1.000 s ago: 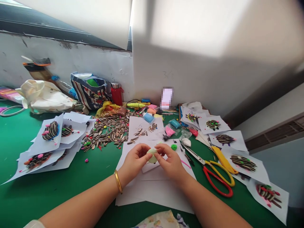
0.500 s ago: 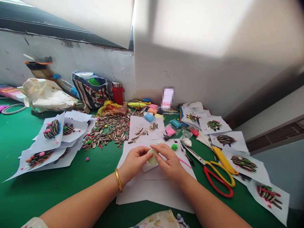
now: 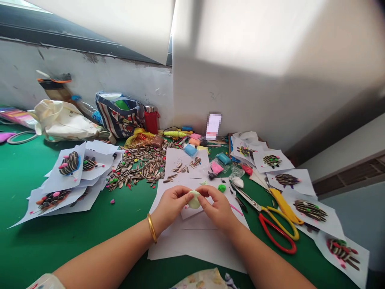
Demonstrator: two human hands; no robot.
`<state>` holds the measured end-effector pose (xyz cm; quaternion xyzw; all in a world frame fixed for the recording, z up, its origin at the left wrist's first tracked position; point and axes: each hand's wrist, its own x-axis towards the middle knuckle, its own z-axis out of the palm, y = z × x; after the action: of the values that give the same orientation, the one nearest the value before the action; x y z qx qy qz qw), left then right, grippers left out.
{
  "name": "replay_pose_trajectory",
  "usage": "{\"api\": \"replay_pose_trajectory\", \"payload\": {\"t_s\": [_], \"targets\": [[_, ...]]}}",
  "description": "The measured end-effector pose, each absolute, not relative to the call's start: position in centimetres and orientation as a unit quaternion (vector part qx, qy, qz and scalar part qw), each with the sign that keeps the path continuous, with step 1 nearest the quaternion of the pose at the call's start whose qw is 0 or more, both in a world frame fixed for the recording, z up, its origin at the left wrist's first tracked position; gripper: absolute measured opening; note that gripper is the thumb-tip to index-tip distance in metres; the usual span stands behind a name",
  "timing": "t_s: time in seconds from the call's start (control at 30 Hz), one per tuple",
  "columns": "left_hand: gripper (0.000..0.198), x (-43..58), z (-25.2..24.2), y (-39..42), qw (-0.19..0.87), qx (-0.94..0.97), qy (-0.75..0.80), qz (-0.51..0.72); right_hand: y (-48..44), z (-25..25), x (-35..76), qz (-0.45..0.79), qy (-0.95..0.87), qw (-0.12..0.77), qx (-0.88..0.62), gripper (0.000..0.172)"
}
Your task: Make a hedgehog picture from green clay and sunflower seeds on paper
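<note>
Between both hands is a flattened piece of pale green modelling clay (image 3: 194, 201). My left hand (image 3: 173, 204), with a gold bangle at its wrist, pinches the clay's left edge. The thumb and fingers of my right hand (image 3: 215, 205) grip its right side. Both hands are over white paper sheets (image 3: 180, 241) in the middle of the table. Just beyond my right hand lies a small ball of green clay (image 3: 221, 188). Loose sunflower seeds (image 3: 179, 170) are scattered on a paper further back.
A pile of sunflower seeds (image 3: 141, 162) spreads on the green table (image 3: 90, 241). Scissors (image 3: 278, 228) and a yellow utility knife (image 3: 284, 204) lie at right. Seed-decorated papers (image 3: 309, 210) line both sides. A red flask (image 3: 150, 120) and a striped bag (image 3: 116, 114) stand against the wall.
The clay's upper edge between my fingers looks slightly reshaped, and my right fingers are more bent. The whole view has shifted a little; the other things look unmoved.
</note>
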<state>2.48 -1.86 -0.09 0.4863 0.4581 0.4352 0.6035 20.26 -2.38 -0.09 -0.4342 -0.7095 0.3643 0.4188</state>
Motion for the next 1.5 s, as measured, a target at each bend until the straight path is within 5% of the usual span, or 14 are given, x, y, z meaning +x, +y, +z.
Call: {"api": "replay_pose_trajectory", "payload": {"t_s": [0.67, 0.8, 0.97, 1.3, 1.5], "targets": [[0.032, 2.61, -0.04, -1.96, 0.575, 0.507, 0.466, 0.442, -2.16, -0.11, 20.31, 0.387, -0.676, 0.397, -0.486, 0.007], [0.044, 2.53, -0.08, -2.04, 0.551, 0.53, 0.466, 0.445, -2.1, 0.07, 20.14, 0.379, -0.688, 0.388, -0.482, 0.006], [0.024, 2.47, -0.15, -1.85, 0.539, 0.546, 0.481, 0.425, -2.35, 0.06, 20.12, 0.36, -0.714, 0.368, -0.474, 0.009], [0.04, 2.47, 0.1, -1.85, 0.534, 0.528, 0.488, 0.445, -2.07, 0.44, 20.03, 0.358, -0.739, 0.338, -0.459, 0.01], [0.026, 2.61, 0.05, -1.86, 0.531, 0.532, 0.485, 0.447, -2.27, 0.48, 20.3, 0.357, -0.71, 0.365, -0.485, 0.007]]}}
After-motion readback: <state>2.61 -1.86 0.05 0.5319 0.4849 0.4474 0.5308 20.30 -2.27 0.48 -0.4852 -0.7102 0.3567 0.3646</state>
